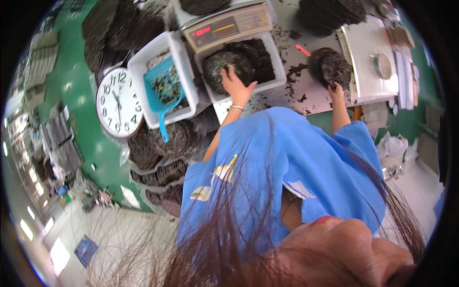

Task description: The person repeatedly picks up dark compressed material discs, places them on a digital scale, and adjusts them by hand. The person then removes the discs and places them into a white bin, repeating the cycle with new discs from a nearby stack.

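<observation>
My left hand [236,88] lies with fingers spread on top of a dark round cake [218,68], which looks like dried seaweed. That cake sits in a white plastic tray [278,73] among more dark pieces, right in front of a digital scale [229,27]. Over to the right, my right hand [336,90] grips the near edge of another dark round cake [331,66], its underside hidden. Dark crumbs [296,71] are scattered on the table between the two hands.
Left of the tray, a white bin [192,89] holds a blue scoop [152,91] with bits in it. A wall clock [119,102] leans beside stacked dark cakes [172,138]. A red strip [303,50] and a round metal tin [382,66] are at right.
</observation>
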`<state>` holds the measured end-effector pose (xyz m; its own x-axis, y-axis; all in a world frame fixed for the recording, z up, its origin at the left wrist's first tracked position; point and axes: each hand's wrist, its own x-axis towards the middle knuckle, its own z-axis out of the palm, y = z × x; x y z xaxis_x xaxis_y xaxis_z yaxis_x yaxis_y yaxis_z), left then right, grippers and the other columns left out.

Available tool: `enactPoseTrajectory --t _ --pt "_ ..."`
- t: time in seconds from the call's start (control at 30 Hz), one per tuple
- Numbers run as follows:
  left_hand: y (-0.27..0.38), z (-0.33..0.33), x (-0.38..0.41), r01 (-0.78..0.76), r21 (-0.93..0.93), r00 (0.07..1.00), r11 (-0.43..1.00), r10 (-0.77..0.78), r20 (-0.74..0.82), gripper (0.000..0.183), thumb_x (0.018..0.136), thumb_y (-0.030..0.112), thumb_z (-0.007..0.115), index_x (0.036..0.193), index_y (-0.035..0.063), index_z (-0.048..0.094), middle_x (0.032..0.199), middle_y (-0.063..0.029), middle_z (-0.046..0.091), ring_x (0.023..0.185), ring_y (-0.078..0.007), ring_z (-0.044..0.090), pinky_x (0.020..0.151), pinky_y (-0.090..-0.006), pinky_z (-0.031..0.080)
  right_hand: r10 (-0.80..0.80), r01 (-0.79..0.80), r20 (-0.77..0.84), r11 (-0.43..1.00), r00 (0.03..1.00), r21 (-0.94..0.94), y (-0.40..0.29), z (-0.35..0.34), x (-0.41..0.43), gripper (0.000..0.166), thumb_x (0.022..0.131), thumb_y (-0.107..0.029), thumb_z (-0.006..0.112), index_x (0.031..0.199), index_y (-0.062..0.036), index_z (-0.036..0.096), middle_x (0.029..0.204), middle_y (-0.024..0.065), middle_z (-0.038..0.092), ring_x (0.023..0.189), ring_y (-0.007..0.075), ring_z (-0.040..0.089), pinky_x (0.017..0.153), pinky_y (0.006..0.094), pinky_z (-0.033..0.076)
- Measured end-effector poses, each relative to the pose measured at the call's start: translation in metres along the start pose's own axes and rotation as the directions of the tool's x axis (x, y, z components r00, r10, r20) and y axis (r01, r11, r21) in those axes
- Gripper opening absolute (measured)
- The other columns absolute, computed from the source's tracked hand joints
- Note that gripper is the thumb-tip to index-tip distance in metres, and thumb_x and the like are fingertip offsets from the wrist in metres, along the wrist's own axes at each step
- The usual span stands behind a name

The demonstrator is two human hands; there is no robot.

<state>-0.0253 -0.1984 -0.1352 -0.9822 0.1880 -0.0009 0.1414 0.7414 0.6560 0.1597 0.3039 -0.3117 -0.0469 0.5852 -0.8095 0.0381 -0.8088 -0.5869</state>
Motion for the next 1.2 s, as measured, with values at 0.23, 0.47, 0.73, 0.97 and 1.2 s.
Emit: enactPoseTrajectory --t 0.23,0.47,0.73,0.97,1.2 --pt "-0.019 0.002 -0.012 -0.150 0.321 0.988 0.935 0.129 0.087 0.102 0.075 0.033 0.086 0.155 0.0126 0.025 0.156 -0.0270 0.020 0.144 -0.0466 0.023 0.114 -0.0596 0.026 0.242 -0.237 0.017 0.962 0.970 -0.133 0.029 0.111 -0.033 0.030 0.084 -0.016 0.076 0.109 -0.0089 0.060 0.112 0.0143 0.057 0.096 0.0334 0.061 0.080 0.0424 0.060" --pt "-0.036 -0.018 -0.008 -0.261 0.381 0.964 0.887 0.217 0.156 0.086 0.081 0.034 0.079 0.150 0.0089 0.035 0.149 -0.0263 0.033 0.136 -0.0451 0.034 0.105 -0.0530 0.042 -0.128 0.479 0.696 0.810 0.707 -0.337 0.101 0.239 -0.237 0.043 0.088 -0.008 0.069 0.128 0.0004 0.057 0.118 0.0097 0.063 0.107 0.0221 0.063 0.090 0.0323 0.053" --pt "0.005 -0.008 0.008 -0.131 0.556 0.927 0.820 -0.097 0.362 0.089 0.083 0.029 0.068 0.155 0.0013 0.022 0.152 -0.0379 0.023 0.144 -0.0526 0.023 0.108 -0.0548 0.040 -0.352 0.875 0.855 -0.437 -0.381 0.209 0.101 0.391 -0.423 0.071 0.075 -0.003 0.066 0.143 -0.0078 0.048 0.136 0.0158 0.049 0.128 0.0366 0.044 0.107 0.0454 0.039" --pt "-0.002 -0.012 0.015 -0.096 0.295 0.937 0.951 -0.014 0.350 0.088 0.079 0.012 0.066 0.154 -0.0004 0.021 0.149 -0.0386 0.027 0.142 -0.0539 0.024 0.116 -0.0530 0.029 -0.093 0.629 0.918 -0.754 -0.385 0.187 0.077 0.412 -0.390 0.068 0.078 -0.006 0.060 0.144 -0.0053 0.047 0.126 0.0162 0.050 0.126 0.0365 0.043 0.103 0.0470 0.042" --pt "-0.045 -0.034 0.006 -0.198 -0.121 0.961 0.973 0.217 0.170 0.061 0.080 0.001 0.056 0.140 -0.0026 0.043 0.145 -0.0298 0.041 0.136 -0.0481 0.037 0.114 -0.0511 0.034 -0.544 0.861 0.756 -0.507 -0.364 0.049 0.007 0.278 -0.356 0.079 0.066 0.010 0.057 0.136 -0.0274 0.062 0.139 0.0165 0.050 0.127 0.0357 0.046 0.108 0.0416 0.037"
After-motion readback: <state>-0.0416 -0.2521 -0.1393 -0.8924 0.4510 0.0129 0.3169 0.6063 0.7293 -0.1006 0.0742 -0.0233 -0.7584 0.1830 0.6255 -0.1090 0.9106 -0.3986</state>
